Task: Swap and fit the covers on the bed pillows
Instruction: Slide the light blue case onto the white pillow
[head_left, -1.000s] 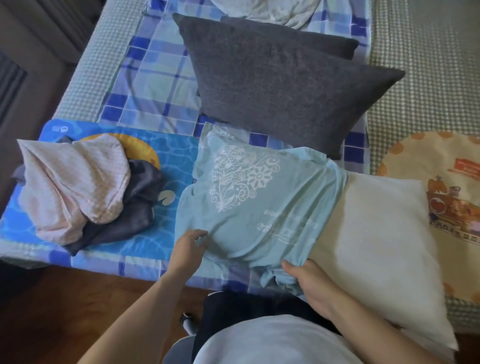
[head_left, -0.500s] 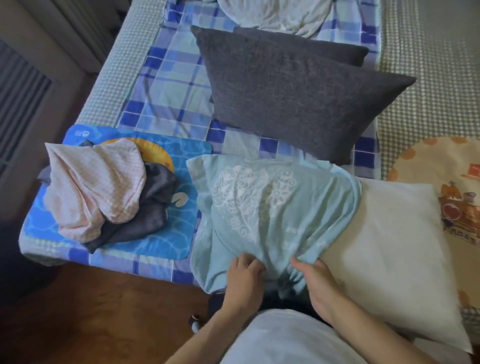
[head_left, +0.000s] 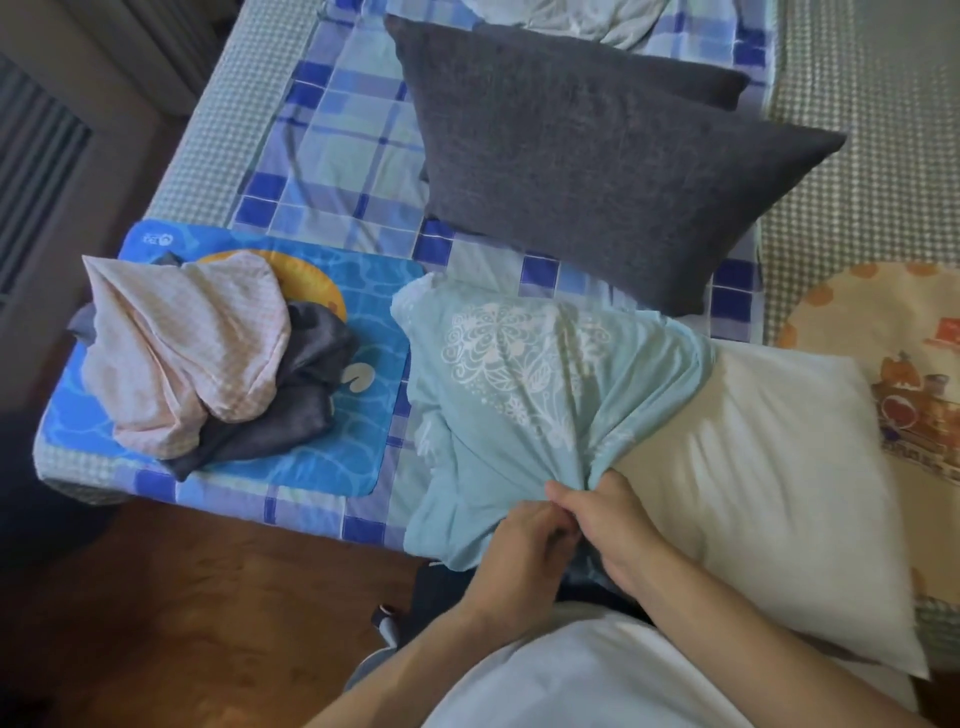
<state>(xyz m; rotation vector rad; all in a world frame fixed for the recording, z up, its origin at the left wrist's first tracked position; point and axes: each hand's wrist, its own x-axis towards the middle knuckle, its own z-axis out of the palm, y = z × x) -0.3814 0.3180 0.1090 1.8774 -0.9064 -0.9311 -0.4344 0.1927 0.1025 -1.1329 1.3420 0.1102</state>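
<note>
A white pillow (head_left: 769, 499) lies along the bed's near edge. Its left half is inside a light blue cover (head_left: 519, 395) with a white flower print. The cover's near edge is bunched into a gather, and both hands grip it there. My left hand (head_left: 524, 551) has its fingers curled into the cloth. My right hand (head_left: 608, 519) pinches the gather from the right, touching my left hand. Two dark grey pillows (head_left: 597, 171) lie stacked farther back on the bed.
A pile of loose covers, pink checked (head_left: 182, 358) over dark grey (head_left: 291, 415), sits on a blue mat (head_left: 322, 457) at the bed's left corner. A cream cartoon-print cloth (head_left: 893, 364) lies at right. Wooden floor (head_left: 182, 623) runs below the bed edge.
My left hand slid right along the cover's near edge to meet my right hand. The cover's edge has been bunched together, and the flower print now wrinkles toward the hands.
</note>
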